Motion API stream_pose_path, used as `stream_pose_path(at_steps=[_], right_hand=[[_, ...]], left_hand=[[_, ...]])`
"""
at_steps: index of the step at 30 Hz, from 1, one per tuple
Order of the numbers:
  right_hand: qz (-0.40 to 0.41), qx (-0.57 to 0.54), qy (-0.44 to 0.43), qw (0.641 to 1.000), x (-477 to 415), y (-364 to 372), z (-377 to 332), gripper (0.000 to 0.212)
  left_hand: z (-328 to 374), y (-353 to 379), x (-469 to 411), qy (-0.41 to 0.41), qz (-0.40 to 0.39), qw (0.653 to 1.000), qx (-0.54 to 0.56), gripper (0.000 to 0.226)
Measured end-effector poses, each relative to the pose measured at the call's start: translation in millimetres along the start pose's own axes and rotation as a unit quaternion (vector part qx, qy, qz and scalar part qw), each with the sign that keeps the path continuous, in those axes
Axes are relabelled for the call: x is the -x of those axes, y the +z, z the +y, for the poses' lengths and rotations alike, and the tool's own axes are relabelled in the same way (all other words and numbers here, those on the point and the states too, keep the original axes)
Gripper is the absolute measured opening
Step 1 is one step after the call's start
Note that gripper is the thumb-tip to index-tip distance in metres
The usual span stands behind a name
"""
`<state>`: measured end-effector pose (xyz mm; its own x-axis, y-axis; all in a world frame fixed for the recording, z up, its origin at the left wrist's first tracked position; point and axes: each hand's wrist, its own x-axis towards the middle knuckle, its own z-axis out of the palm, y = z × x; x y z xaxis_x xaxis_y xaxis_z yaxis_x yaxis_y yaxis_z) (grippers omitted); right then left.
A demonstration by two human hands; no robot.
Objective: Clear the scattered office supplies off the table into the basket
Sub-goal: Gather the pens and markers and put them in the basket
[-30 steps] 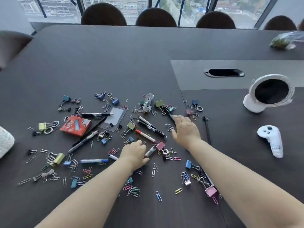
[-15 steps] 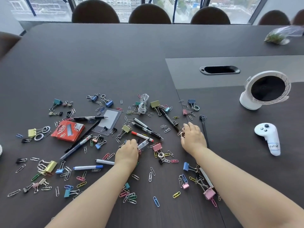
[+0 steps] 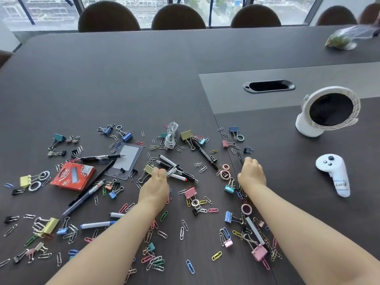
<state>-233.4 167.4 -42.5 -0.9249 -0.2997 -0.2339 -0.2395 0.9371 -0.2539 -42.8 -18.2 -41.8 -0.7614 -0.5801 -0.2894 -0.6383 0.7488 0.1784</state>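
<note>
Paper clips (image 3: 183, 229), coloured binder clips (image 3: 190, 192), pens and markers lie scattered over the dark table (image 3: 123, 83). My left hand (image 3: 155, 186) is in the middle of the mess, fingers curled and pinching a white-and-black marker (image 3: 172, 172) in a cluster of pens. To the right, my right hand (image 3: 251, 173) is curled round a thin black pen (image 3: 240, 157) whose end sticks out past the knuckles. A red packet (image 3: 73, 176), a clear badge holder (image 3: 126, 159) and a coiled white cable (image 3: 170, 135) lie farther off. No basket is in view.
A white desk fan (image 3: 329, 111) and a white hand controller (image 3: 334, 175) stand right of the clutter. A cable slot (image 3: 269, 86) sits in the grey panel behind. A bagged plant (image 3: 343, 41) lies far right, and several chairs (image 3: 177, 17) line the far edge.
My left hand moved forward into the pen cluster and closed on a marker. My right hand drew back to the right and curled round the thin black pen.
</note>
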Motion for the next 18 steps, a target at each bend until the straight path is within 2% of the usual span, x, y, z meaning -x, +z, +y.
stream_pose_path(at_steps=[6, 9, 11, 14, 16, 17, 18], right_hand=[[0.000, -0.072, -0.066, 0.995, -7, -1, -49, 0.030], [-0.020, -0.055, -0.125, 0.990, -15, 6, -72, 0.024], [-0.035, -0.033, -0.148, 0.988, -21, 11, -82, 0.028], [-0.048, -0.012, -0.159, 0.986, -29, 18, -91, 0.032], [-0.048, -0.003, -0.159, 0.986, -32, 21, -93, 0.028], [-0.048, -0.003, -0.157, 0.986, -32, 22, -94, 0.025], [-0.049, -0.004, -0.154, 0.987, -32, 23, -95, 0.023]], left_hand=[[-1, -13, -24, 0.058, 0.000, 0.998, -0.035, 0.032], [-6, -16, -32, 0.101, 0.000, 0.991, -0.089, 0.033], [-10, -15, -33, 0.127, -0.015, 0.984, -0.127, 0.033], [-21, -11, -33, 0.141, -0.019, 0.984, -0.106, 0.024], [-29, -13, -35, 0.166, 0.009, 0.982, -0.092, 0.019], [-33, -14, -36, 0.175, -0.001, 0.980, -0.095, 0.027], [-38, -14, -37, 0.176, 0.022, 0.979, -0.103, 0.033]])
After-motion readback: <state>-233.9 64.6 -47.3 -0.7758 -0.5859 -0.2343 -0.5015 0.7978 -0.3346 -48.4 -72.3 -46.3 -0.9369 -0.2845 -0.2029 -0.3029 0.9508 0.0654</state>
